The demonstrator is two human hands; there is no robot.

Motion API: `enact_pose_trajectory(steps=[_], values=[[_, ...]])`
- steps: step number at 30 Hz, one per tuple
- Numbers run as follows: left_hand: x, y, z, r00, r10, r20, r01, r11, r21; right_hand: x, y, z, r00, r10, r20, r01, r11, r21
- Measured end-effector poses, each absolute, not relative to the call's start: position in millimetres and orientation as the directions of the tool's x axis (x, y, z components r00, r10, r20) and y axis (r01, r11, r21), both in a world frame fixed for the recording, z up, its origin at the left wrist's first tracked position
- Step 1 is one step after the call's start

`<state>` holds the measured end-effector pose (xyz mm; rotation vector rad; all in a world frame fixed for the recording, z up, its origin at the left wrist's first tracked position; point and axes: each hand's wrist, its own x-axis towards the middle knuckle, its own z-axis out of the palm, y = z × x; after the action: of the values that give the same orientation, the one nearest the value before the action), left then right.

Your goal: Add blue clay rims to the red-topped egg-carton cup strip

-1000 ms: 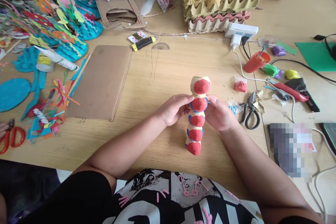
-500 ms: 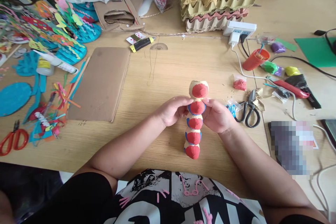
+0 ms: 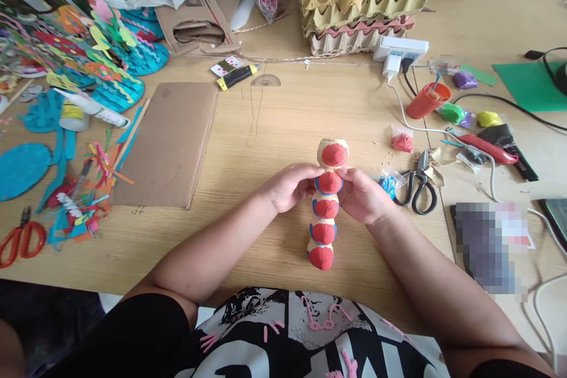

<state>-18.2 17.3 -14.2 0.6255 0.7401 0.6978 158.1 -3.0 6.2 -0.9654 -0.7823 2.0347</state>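
Observation:
Between my two hands is a strip of egg-carton cups [image 3: 323,233], a row of several rounded bumps running toward me. Red clay covers the top of each bump, and blue clay edges several of them; the farthest bump has bare pale card around its red patch. My left hand [image 3: 290,188] pinches the strip from the left, near the gap below the farthest bump. From the right, my right hand [image 3: 365,194] grips it at the same height, thumb on the edge. The fingers beneath the strip are partly hidden.
Scissors [image 3: 419,186] and a bag of blue clay [image 3: 388,184] lie right of my right hand. An orange cup [image 3: 427,100] stands behind them. Cardboard [image 3: 166,142] lies to the left, near red-handled scissors [image 3: 22,239]. Egg trays [image 3: 358,12] are stacked at the back.
The whole view has shifted slightly. Both hands keep the same hold on the egg-carton strip, with hardly any other difference.

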Motion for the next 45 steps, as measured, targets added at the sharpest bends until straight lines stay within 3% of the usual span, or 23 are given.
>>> enact_pose_trajectory(steps=[3, 7, 10, 12, 15, 19, 21, 24, 30, 34, 37, 41, 45], values=[[-19, 21, -13, 0.514, 0.759, -0.399, -0.315, 0.6, 0.736, 166, 5, 1, -0.373, 0.832, -0.411, -0.328, -0.533, -0.78], [-20, 24, -14, 0.375, 0.835, -0.404, -0.187, 0.495, 0.849, 183, 19, -4, -0.254, 0.862, -0.439, -0.18, -0.488, -0.854], [-21, 24, -16, 0.293, 0.894, -0.34, 0.032, 0.346, 0.938, 189, 22, -2, -0.18, 0.896, -0.406, 0.09, -0.396, -0.914], [-23, 22, -16, 0.268, 0.937, -0.224, 0.252, 0.156, 0.955, 188, 20, 0, -0.189, 0.92, -0.342, 0.34, -0.266, -0.902], [-25, 20, -15, 0.28, 0.96, 0.025, 0.591, -0.192, 0.784, 184, 16, 1, -0.233, 0.958, -0.169, 0.634, 0.018, -0.773], [-27, 20, -16, 0.318, 0.938, 0.139, 0.813, -0.345, 0.469, 178, 11, 1, -0.288, 0.955, -0.068, 0.797, 0.2, -0.57], [-27, 21, -20, 0.326, 0.932, 0.161, 0.841, -0.363, 0.402, 177, 9, 4, -0.293, 0.952, -0.089, 0.848, 0.216, -0.484], [-29, 23, -25, 0.302, 0.925, 0.231, 0.824, -0.375, 0.425, 183, 8, 18, -0.242, 0.969, -0.052, 0.907, 0.207, -0.367], [-29, 25, -25, 0.223, 0.911, 0.347, 0.742, -0.389, 0.546, 228, 2, 51, 0.097, 0.994, 0.059, 0.994, -0.093, -0.058], [-27, 23, -23, 0.199, 0.908, 0.369, 0.703, -0.394, 0.592, 243, -5, 47, 0.279, 0.95, -0.141, 0.96, -0.278, 0.03], [-26, 21, -22, 0.2, 0.904, 0.379, 0.69, -0.405, 0.6, 236, -11, 35, 0.259, 0.953, -0.16, 0.966, -0.259, 0.02], [-25, 20, -20, 0.184, 0.887, 0.423, 0.663, -0.429, 0.613, 228, -20, 25, 0.138, 0.99, -0.034, 0.99, -0.139, -0.037], [-24, 17, -17, 0.202, 0.862, 0.465, 0.616, -0.481, 0.624, 225, -33, 29, 0.019, 0.992, 0.121, 0.954, 0.018, -0.3]])
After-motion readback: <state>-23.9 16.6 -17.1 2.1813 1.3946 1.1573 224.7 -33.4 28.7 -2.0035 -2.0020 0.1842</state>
